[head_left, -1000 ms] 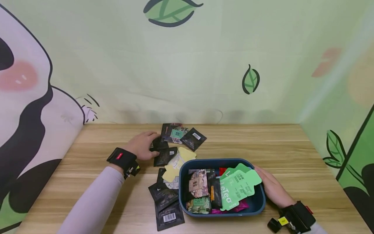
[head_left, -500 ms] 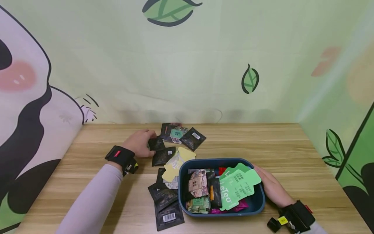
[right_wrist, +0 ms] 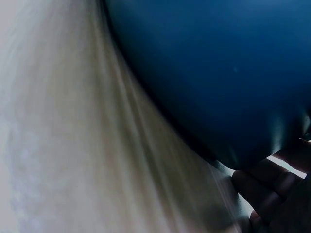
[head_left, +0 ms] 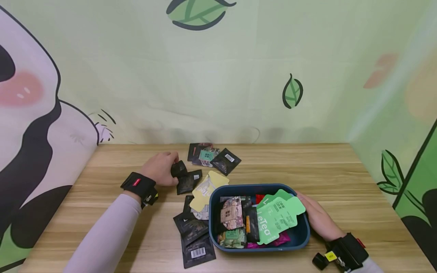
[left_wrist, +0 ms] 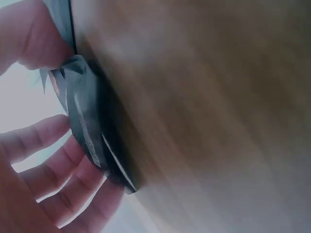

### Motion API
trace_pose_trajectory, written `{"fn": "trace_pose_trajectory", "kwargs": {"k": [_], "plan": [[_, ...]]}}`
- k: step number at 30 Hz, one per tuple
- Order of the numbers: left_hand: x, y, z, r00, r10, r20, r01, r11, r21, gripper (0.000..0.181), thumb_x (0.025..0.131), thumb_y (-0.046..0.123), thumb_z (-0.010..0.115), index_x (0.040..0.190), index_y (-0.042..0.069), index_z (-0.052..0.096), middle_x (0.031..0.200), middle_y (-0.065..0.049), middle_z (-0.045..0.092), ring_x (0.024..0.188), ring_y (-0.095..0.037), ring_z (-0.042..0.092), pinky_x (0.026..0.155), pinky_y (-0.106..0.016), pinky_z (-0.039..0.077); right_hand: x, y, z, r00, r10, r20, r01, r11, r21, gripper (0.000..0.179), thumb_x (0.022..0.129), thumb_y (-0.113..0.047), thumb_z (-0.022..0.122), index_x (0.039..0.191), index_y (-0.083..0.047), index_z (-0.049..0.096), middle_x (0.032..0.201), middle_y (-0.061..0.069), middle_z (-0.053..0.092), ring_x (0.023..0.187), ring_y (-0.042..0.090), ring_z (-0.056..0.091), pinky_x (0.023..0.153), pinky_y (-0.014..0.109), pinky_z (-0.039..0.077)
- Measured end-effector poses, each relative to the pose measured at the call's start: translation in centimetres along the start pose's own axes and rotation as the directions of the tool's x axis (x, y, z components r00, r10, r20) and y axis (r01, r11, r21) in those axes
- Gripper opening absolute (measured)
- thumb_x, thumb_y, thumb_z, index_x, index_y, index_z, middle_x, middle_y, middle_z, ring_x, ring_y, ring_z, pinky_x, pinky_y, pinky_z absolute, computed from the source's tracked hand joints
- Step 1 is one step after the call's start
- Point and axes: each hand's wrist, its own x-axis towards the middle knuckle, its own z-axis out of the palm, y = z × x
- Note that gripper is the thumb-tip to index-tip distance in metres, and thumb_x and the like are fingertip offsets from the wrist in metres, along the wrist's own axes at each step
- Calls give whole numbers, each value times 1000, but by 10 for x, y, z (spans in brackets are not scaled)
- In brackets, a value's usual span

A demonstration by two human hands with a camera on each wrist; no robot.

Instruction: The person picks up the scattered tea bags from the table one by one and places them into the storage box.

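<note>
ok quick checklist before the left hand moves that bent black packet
1. Left hand gripping the black packet: ok, held between thumb and fingers.
2. Black packet separate from the neighbouring packet: cannot tell, they look to touch or overlap.
3. Right hand beside the blue bin: ok.
4. Right hand's hold firm: cannot tell.
5. Blue bin upright: ok.
6. All packets inside it: not ok, several lie on the table.

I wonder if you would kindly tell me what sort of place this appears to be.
Probably a small set-up recording booth, though I can't be certain: a creased, leaf-printed backdrop stands directly behind a wood-grain table, and bulky black straps sit on both wrists.
</note>
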Motion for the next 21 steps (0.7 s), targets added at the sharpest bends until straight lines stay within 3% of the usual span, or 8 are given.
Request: {"fn": "trace_pose_trajectory", "kwargs": {"k": [8,13,16,19,21], "plan": [[-4,0,-1,1000,8,15,-8,1000,8,59,59,39,83,106,13,59,94,-3,56,80,-21,53,69,-35,46,0,-1,0,1000,20,-11,-20,1000,-3,64,108,-35,22,150,13,32,153,28,36,129,-11,35,102,13,29],[-6,2,-4,1000,21,4,-21,999,24,36,63,30,81,87,15,59,83,0,53,74,-19,51,65,-34,43,-1,-1,1,999,47,-17,-48,998,-30,66,108,-37,22,151,12,32,154,27,35,140,16,33,102,12,28],[-7,9,-7,998,53,-37,-52,998,39,24,68,23,78,78,16,58,77,2,52,68,-17,50,61,-33,41,-1,-1,1,999,51,-16,-51,998,-33,66,108,-37,21,150,12,32,155,27,34,141,33,28,102,13,27],[-9,21,-16,988,116,-106,-110,992,65,19,71,19,75,77,15,58,74,3,52,64,-15,49,58,-32,41,-1,-1,1,998,57,-12,-58,998,-33,67,108,-38,21,151,12,32,155,27,34,141,37,27,102,13,28],[-11,34,-23,973,170,-159,-158,984,88,17,72,18,74,79,14,59,75,4,52,63,-13,48,56,-31,42,-1,-1,1,998,60,-8,-60,998,-27,67,108,-38,21,151,11,31,155,26,34,141,37,27,102,13,28]]}}
